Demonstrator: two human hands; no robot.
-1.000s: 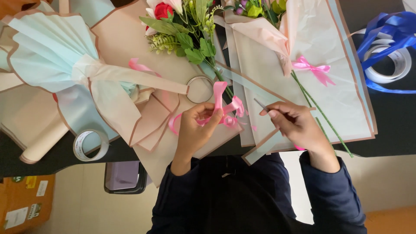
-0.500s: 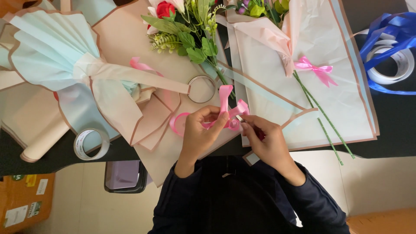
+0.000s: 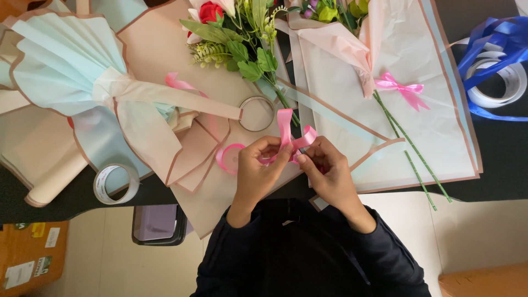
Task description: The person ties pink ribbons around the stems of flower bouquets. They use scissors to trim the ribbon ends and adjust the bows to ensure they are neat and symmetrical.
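Note:
Both my hands meet over the front of the black table, pinching a pink ribbon (image 3: pixel 286 127) that stands up in loops between the fingers. My left hand (image 3: pixel 259 168) grips the ribbon from the left, my right hand (image 3: pixel 327 175) from the right. A pink ribbon roll (image 3: pixel 226 158) lies just left of my left hand. Under my hands lies beige wrapping paper (image 3: pixel 212 190). A small clear tape ring (image 3: pixel 256 114) sits just beyond the ribbon, beside green flower stems (image 3: pixel 283 99).
A fanned pale blue and beige bouquet wrap (image 3: pixel 66 71) lies at left, with a white tape roll (image 3: pixel 115 184) at the table edge. Flowers (image 3: pixel 236 38) lie at the top. A wrapped bunch with a pink bow (image 3: pixel 404 91) lies right, blue ribbon (image 3: pixel 495 47) far right. A dark bin (image 3: pixel 157 223) stands below.
My right hand has come in from the right to meet my left hand at the pink ribbon, and both now pinch it closer together.

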